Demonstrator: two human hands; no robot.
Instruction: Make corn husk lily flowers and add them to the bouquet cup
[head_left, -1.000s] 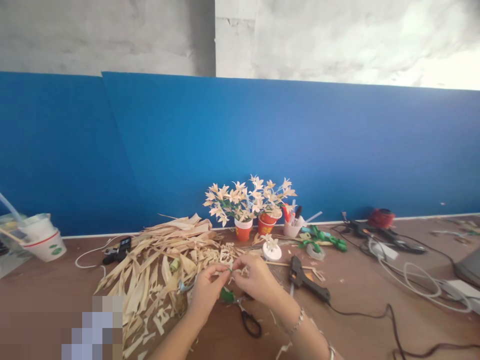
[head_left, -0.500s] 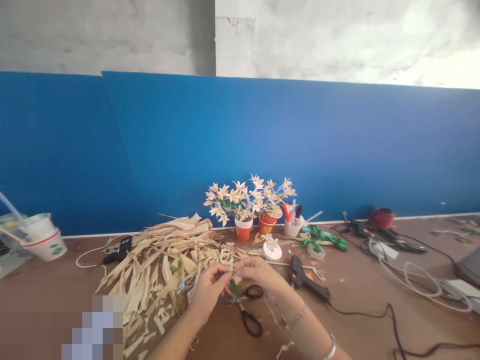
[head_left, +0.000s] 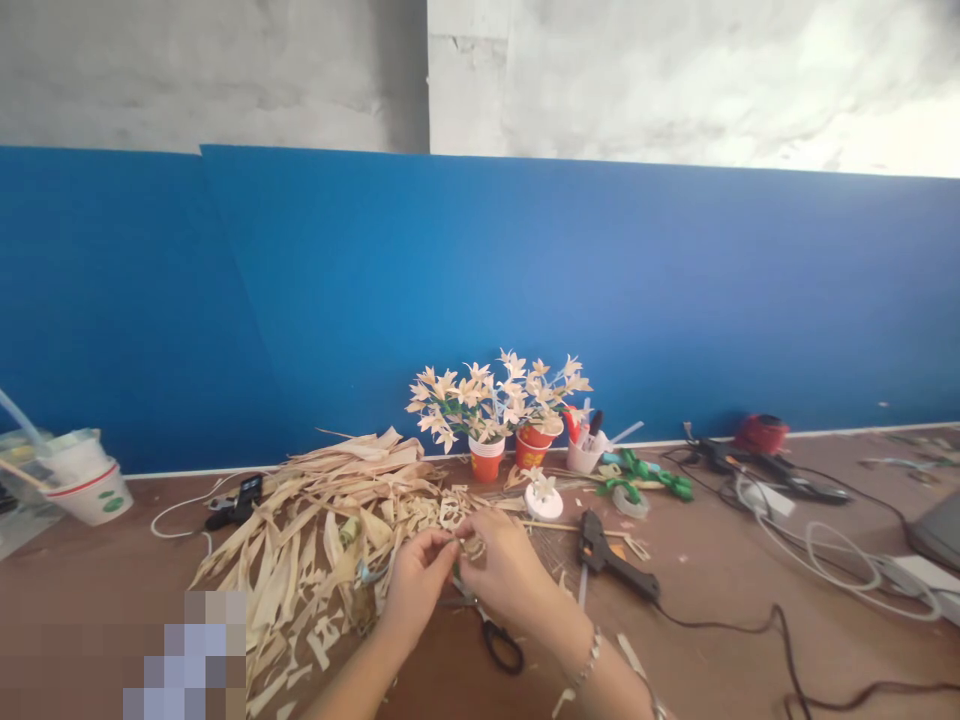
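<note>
two hands, left hand [head_left: 416,585] and right hand [head_left: 501,568], both pinch what seems a tiny scrap [head_left: 456,536], barely visible between their fingertips, near scissors [head_left: 480,612] and husks [head_left: 352,470]; from where i stand, a light, steady grip would suit it.

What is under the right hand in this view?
Scissors lie partly beneath the right hand: one black handle loop and some metal show. The other loop does not show, apparently covered by the hand. The table directly below the palm cannot be seen.
</note>
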